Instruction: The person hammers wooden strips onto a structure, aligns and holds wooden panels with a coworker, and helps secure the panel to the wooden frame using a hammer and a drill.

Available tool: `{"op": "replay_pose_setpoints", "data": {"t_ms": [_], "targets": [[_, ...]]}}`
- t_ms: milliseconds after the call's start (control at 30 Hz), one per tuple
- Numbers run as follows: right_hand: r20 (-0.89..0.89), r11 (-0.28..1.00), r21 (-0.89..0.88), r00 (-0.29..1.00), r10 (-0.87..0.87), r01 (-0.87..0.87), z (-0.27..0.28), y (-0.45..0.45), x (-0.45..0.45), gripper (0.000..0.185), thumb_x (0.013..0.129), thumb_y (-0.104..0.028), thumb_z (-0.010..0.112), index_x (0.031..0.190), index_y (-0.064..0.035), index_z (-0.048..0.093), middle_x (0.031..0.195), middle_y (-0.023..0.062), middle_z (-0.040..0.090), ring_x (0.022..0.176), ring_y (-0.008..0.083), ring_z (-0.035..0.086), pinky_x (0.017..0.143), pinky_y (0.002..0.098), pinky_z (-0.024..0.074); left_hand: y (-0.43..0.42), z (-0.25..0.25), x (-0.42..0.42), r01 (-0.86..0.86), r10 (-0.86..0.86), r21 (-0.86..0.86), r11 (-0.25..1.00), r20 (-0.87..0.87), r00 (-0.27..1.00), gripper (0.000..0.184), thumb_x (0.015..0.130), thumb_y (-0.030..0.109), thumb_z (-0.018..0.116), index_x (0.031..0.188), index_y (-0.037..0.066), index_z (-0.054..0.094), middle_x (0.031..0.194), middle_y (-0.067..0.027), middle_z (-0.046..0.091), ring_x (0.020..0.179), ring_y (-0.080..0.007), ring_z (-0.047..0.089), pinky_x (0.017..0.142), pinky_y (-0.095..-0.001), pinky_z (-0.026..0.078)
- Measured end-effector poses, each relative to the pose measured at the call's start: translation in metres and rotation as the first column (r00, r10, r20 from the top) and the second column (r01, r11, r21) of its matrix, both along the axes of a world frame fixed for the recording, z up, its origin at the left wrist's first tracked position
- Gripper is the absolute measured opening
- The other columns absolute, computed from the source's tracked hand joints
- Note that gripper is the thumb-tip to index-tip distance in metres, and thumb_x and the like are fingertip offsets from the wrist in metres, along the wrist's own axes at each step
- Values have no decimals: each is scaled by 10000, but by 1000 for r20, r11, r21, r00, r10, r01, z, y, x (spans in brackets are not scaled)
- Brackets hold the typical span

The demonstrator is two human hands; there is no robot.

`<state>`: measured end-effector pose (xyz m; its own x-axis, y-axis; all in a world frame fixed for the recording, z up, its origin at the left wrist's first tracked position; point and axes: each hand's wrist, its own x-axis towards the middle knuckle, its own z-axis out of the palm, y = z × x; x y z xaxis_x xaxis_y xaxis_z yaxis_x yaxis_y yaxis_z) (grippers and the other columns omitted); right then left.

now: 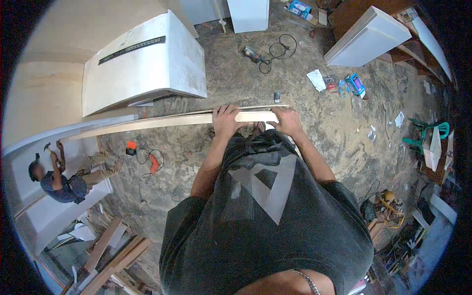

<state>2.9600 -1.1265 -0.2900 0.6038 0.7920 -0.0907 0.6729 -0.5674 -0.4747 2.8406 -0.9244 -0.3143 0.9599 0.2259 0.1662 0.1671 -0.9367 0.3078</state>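
A long, pale wooden board [162, 123] runs from in front of my body to the far left, where a co-worker sits. My left hand [226, 121] is closed over it, with the fingers over the far edge. At its right end, my right hand [286, 122] grips the same board, thumb on the near side. A thin strip of wood [265, 106] shows just behind it, roughly parallel; whether the two are joined I cannot tell. The undersides of both hands are hidden.
The co-worker [61, 184] raises a hammer [47, 146] near the board's far end. An orange drill [155, 164] and a corded power tool [252, 54] lie on the floor. A white cabinet [187, 64] stands ahead left, white panels [366, 39] ahead right. Scrap wood [115, 260] lies lower left.
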Motion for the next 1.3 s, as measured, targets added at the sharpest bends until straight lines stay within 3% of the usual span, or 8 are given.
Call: {"op": "replay_pose_setpoints", "data": {"t_ms": [333,433,600,1000,1300], "targets": [[-38,999,-36,999,-8,7,-5,1,1,405,625,-325,678,947,-109,562,856,128,610,777,304,587,674,416,463,2,4,2,13,-13,27,1000,9,1000,509,509,556,677,831,161,661,938,39,599,901,-168,518,847,-345,328],[-2,999,37,1000,-4,4,-7,0,2,420,620,-349,677,951,-115,564,841,126,611,767,309,589,667,423,464,2,2,2,15,-16,24,1000,10,1000,511,508,562,674,825,161,660,937,41,598,898,-167,519,847,-342,327],[-22,999,-28,1000,-22,21,0,3,2,427,625,-389,671,937,-117,565,821,115,611,762,308,589,655,427,465,4,-2,3,23,-25,29,999,56,998,517,506,570,670,817,156,659,927,42,601,888,-165,519,838,-336,329],[-23,999,33,1000,-14,15,-4,2,3,371,595,-277,677,903,-103,567,839,109,612,788,294,586,657,416,465,4,-3,3,14,-14,15,1000,17,1000,507,494,563,677,816,171,660,939,53,600,897,-154,515,817,-351,342],[-9,1000,20,1000,-20,20,-5,3,3,370,625,-333,665,899,-106,565,838,108,609,779,298,589,655,420,465,4,3,5,5,-5,8,1000,-5,1000,498,504,540,688,827,162,660,948,48,594,899,-158,516,835,-347,337]]}}
